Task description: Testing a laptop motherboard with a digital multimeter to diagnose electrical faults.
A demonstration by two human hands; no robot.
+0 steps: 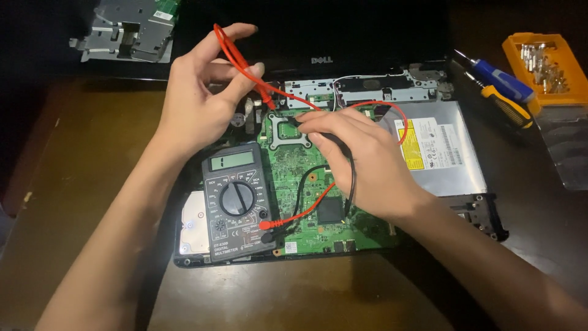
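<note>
The green laptop circuit board (pixel 306 184) lies bared under my grips, left hand (pixel 196 104) pinching the red probe lead (pixel 245 67), right hand (pixel 355 153) pressing the black probe (pixel 334 140) down, grey multimeter (pixel 236 199) beside, reading underway, I judge.

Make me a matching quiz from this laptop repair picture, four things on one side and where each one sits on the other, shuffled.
Things:
1. red probe
2. multimeter
3. orange tray
4. silver optical drive

Places:
A. far right of the table, beside the screwdrivers
B. lying on the laptop's left part, next to the green circuit board
C. held in the left hand
D. just right of the right hand

Pairs: 1-C, 2-B, 3-A, 4-D
</note>
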